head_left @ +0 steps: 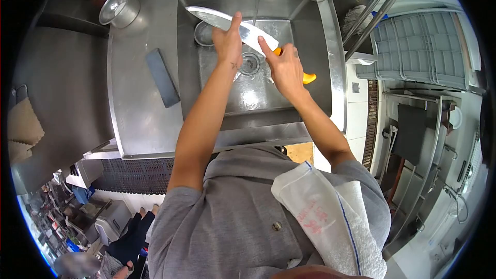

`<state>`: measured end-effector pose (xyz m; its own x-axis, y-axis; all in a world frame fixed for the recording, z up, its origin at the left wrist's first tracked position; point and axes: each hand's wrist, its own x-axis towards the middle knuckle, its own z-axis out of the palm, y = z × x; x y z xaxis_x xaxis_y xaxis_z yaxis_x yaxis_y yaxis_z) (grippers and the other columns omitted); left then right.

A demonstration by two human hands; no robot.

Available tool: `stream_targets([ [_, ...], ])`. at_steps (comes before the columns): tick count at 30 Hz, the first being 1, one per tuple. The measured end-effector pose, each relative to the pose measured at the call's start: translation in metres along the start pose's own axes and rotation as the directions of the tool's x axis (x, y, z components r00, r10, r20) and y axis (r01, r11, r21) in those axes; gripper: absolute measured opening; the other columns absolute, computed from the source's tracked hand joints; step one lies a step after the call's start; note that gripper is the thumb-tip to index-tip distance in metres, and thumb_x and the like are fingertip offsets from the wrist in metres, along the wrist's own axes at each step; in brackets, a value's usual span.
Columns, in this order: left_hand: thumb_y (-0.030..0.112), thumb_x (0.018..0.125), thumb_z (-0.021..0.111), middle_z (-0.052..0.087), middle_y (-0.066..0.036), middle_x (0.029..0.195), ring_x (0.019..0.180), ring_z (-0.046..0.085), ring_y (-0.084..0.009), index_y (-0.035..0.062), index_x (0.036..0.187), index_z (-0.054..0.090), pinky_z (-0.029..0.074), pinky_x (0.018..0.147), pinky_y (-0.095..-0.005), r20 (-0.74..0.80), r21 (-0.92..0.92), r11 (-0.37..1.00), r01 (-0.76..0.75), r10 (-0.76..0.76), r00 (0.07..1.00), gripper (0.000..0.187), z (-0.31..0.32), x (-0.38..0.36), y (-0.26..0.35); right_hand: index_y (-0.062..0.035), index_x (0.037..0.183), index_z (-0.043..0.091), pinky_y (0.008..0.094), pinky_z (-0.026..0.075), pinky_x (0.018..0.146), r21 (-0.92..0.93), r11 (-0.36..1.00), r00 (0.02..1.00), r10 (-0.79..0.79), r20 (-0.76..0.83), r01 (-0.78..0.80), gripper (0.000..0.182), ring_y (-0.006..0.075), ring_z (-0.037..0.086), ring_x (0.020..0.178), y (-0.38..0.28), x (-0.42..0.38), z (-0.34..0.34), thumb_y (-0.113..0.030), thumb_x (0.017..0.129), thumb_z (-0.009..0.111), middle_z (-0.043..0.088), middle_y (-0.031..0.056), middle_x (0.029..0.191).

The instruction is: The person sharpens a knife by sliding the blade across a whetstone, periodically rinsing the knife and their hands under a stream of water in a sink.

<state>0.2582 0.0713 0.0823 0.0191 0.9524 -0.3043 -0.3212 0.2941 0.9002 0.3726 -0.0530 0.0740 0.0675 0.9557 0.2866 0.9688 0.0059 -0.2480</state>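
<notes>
Both arms reach forward over the sink (pixel 338 88), toward twelve o'clock. The left hand (pixel 227 41) lies flat on the blade of a large knife (pixel 227 23), thumb raised, its grip spread open rather than closed. The right hand (pixel 285 67) has its grip closed round the knife's orange handle, forefinger pressed along the blade. The knife lies across the basin under the tap's water stream (pixel 257 0). A towel (pixel 323 217) at five o'clock bears red writing, too blurred to read.
</notes>
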Motion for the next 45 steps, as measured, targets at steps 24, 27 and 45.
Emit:
stream_targets([
  [24,0.032,0.085,0.072,0.054,-0.023,0.123,0.116,0.051,-0.0377,-0.0012,0.121,0.054,0.041,0.096,-0.0461,-0.221,0.779,0.589,-0.214,0.577,0.786,0.052,-0.168,-0.051,0.019,-0.0336,0.145,0.045,0.0439,0.052,0.063,0.272,0.950,0.943,-0.224,0.247,0.155,0.068,0.0333,0.057,0.074,-0.096,-0.013,0.033,-0.011,0.085,0.068,0.047,0.0179,0.089],
  [27,0.040,0.089,0.067,0.049,-0.018,0.135,0.125,0.047,-0.0358,0.0021,0.127,0.055,0.038,0.100,-0.0507,0.210,0.949,-0.005,-0.316,0.756,0.619,0.056,-0.230,-0.058,0.019,-0.0312,0.146,0.043,0.0450,0.053,0.062,0.244,0.950,0.894,-0.275,0.354,0.196,0.066,0.0351,0.059,0.078,-0.120,-0.011,0.047,-0.012,0.087,0.066,0.048,0.0192,0.090],
  [45,0.054,0.092,0.051,0.041,-0.012,0.151,0.141,0.035,-0.0270,0.0106,0.138,0.053,0.019,0.110,-0.0690,0.491,0.871,-0.224,-0.438,0.333,0.805,0.063,-0.254,-0.081,0.002,-0.0282,0.155,0.023,0.0477,0.055,0.066,0.053,0.980,0.853,-0.191,0.485,0.190,0.072,0.0424,0.063,0.078,-0.138,-0.052,0.035,-0.016,0.093,0.058,0.050,0.0276,0.105],
])
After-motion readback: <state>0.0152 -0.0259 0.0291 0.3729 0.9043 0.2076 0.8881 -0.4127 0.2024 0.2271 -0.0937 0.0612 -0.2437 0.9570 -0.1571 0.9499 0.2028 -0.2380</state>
